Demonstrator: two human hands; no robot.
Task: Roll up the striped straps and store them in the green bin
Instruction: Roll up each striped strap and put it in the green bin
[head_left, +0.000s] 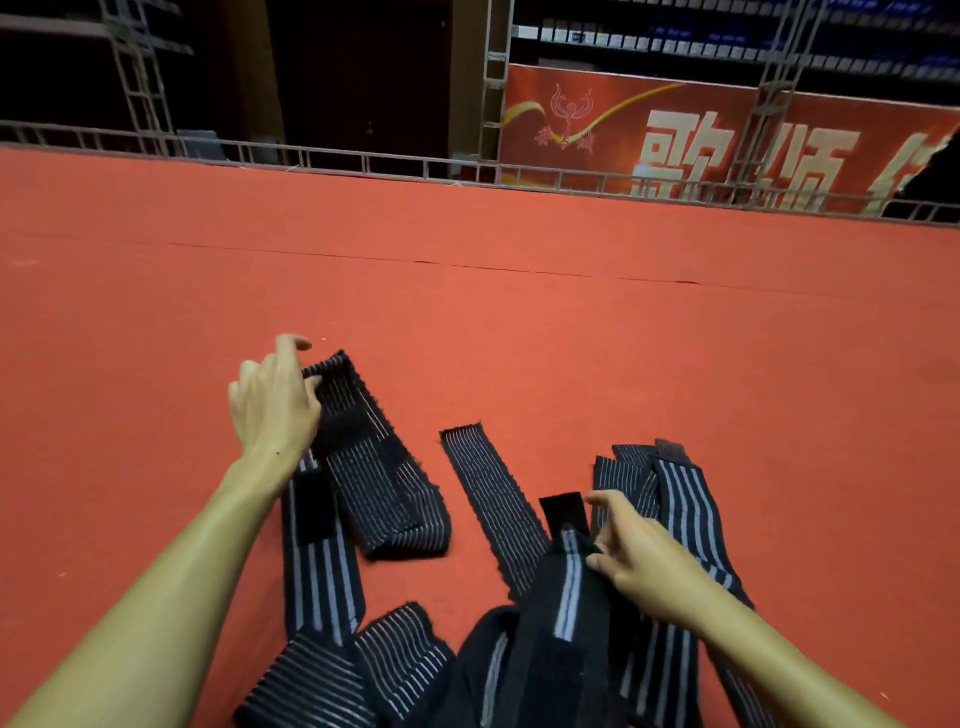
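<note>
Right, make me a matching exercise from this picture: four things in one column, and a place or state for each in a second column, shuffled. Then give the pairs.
Things
1. left hand
2. right hand
3. flat strap
4. red banner

Places or states
A. lies alone on the red carpet between the two hands, untouched
B. stands behind the metal railing, far edge
C. grips the far end of a folded striped strap
D. pinches a strap with a plain black tab at its end

Pairs: 1-C, 2-D, 3-A, 4-B
</note>
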